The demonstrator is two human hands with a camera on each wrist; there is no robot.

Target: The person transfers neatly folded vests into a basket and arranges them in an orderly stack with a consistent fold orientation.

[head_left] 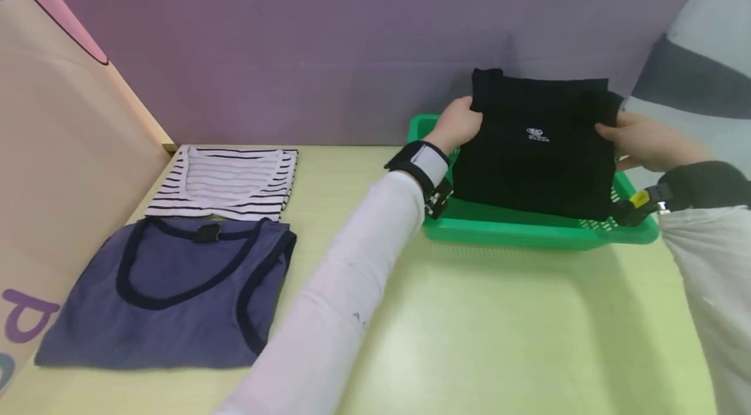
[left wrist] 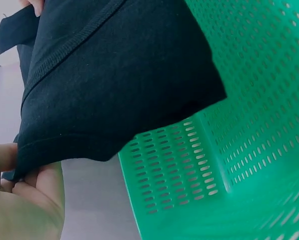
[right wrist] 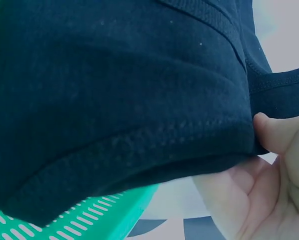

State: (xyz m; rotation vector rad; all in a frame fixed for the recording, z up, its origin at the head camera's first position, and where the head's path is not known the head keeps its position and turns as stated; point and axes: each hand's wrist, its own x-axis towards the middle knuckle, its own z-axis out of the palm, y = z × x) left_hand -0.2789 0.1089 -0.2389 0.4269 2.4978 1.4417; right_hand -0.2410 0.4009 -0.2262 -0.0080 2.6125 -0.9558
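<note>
Head view shows a folded black knit garment [head_left: 536, 154] held up over a green perforated plastic basket [head_left: 528, 227], its lower edge down inside the basket and its top leaning toward the back wall. A small white emblem [head_left: 537, 135] with a line or two of tiny lettering sits near the middle of the black cloth — too small to read. The left hand [head_left: 459, 123] grips the garment's left edge, fingers curled round the fabric; the left wrist view shows the fingers [left wrist: 37, 187] pinching a lower corner of the cloth beside the basket's slotted wall [left wrist: 179, 170]. The right hand [head_left: 636, 139] holds the right edge, and the right wrist view shows its thumb [right wrist: 274, 131] pressed on the thick folded hem, so this grip too is closed on the garment. Both arms wear white sleeves with dark wrist straps. The basket stands on a pale yellow-green bench [head_left: 481, 330] toward its right rear. On the bench's left side lie two flat folded tops, well apart from the basket: a white tank top with thin black stripes [head_left: 229, 182] at the back and a blue-grey tank top with dark navy trim [head_left: 170, 294] just in front of it, their edges touching. A dull purple wall [head_left: 328, 43] closes the back; a beige side panel [head_left: 58, 161] on the left bears a purple letter "d" low down.
</note>
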